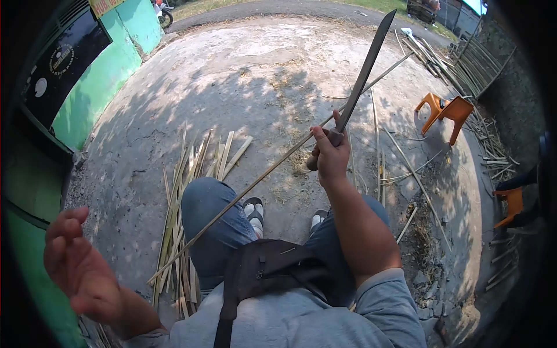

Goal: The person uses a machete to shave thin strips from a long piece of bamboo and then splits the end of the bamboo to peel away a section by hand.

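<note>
My right hand [331, 153] is wrapped round the wooden handle of a machete [366, 72], its long dark blade pointing up and away from me. A long thin bamboo strip [264, 176] slants from beside my left thigh up past the fingers of that hand and crosses behind the blade. Off to the left, my left hand [81, 269] is raised with the palm up and fingers apart, holding nothing. Below and between the hands, a pile of split bamboo strips [174, 255] lies on the ground along my left leg.
An orange plastic chair [449, 113] stands at the right, with another orange seat [510, 206] near the edge. Loose strips [415, 174] lie on the concrete, and more bamboo [429, 55] is stacked by a slatted panel [481, 66]. A green wall [93, 104] bounds the left.
</note>
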Demonstrator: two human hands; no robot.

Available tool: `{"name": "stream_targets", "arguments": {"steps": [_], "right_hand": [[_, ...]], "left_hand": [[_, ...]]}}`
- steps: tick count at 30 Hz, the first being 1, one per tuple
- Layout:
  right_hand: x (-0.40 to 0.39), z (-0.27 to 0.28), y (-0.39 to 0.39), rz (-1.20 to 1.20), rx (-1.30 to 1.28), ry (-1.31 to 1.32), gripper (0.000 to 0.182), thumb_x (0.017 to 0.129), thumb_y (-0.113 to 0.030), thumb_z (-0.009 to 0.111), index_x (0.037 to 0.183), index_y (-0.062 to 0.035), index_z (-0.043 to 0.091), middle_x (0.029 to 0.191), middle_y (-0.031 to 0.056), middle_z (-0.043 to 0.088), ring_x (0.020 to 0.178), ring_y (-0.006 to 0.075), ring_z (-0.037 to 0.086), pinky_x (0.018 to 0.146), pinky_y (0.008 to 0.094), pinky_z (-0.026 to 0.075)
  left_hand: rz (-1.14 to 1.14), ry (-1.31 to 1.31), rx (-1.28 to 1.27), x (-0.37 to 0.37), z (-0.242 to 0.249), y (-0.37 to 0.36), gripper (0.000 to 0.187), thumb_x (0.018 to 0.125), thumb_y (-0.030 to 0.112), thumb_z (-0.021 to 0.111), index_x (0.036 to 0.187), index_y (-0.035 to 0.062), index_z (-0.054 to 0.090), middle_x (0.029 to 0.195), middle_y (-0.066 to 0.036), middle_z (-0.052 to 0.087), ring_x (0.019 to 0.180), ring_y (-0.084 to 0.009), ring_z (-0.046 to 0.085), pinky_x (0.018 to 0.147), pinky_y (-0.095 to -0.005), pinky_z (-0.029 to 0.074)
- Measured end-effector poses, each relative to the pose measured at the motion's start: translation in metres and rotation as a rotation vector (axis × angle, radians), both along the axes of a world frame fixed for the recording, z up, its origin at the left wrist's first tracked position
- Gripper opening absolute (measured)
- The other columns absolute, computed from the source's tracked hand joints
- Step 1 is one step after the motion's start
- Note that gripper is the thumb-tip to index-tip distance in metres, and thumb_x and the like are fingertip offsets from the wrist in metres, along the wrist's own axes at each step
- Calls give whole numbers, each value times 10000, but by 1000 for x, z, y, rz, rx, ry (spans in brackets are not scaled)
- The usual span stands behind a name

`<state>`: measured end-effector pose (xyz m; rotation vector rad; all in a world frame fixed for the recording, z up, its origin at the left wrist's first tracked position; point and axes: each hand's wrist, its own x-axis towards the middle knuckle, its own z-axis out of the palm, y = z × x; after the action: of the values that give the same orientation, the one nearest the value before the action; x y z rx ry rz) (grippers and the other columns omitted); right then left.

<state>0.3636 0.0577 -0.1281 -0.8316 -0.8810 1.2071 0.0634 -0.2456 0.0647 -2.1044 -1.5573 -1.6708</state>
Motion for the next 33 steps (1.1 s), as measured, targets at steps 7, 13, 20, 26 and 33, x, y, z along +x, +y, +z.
{"name": "stream_targets", "arguments": {"steps": [7,13,20,26,33], "right_hand": [[1,-3,3,-17,47,-19,695,946,-133,782,1551,-98,442,976,60,676,591,69,530,504,246,454],[-4,2,0,9,53,3,725,942,-120,783,1564,-74,414,971,75,688,586,66,552,499,242,444],[-7,-1,-1,38,58,-14,710,949,-122,775,1561,-74,418,960,68,692,565,63,540,476,241,435],[-6,-2,1,24,58,-45,696,953,-118,768,1554,-67,421,938,46,687,564,59,529,471,243,433],[-5,-12,7,27,48,-52,685,950,-123,773,1545,-69,437,910,53,677,567,68,527,493,251,445]], "left_hand": [[83,240,-660,23,-123,46,697,812,392,877,1325,15,593,1188,-169,656,1091,-321,659,919,-407,532],[149,174,-766,16,-150,39,447,872,318,817,1156,11,660,1022,-150,680,899,-318,700,786,-401,562],[169,209,-775,15,-145,39,396,859,245,801,1155,22,663,999,-145,671,876,-317,686,766,-407,549],[-145,297,-628,25,-129,32,507,779,126,769,1271,62,662,1210,-153,625,1099,-349,629,947,-451,511],[-560,239,-763,36,-122,30,639,719,86,740,1353,140,673,1401,-174,587,1285,-370,568,1105,-481,435]]}}
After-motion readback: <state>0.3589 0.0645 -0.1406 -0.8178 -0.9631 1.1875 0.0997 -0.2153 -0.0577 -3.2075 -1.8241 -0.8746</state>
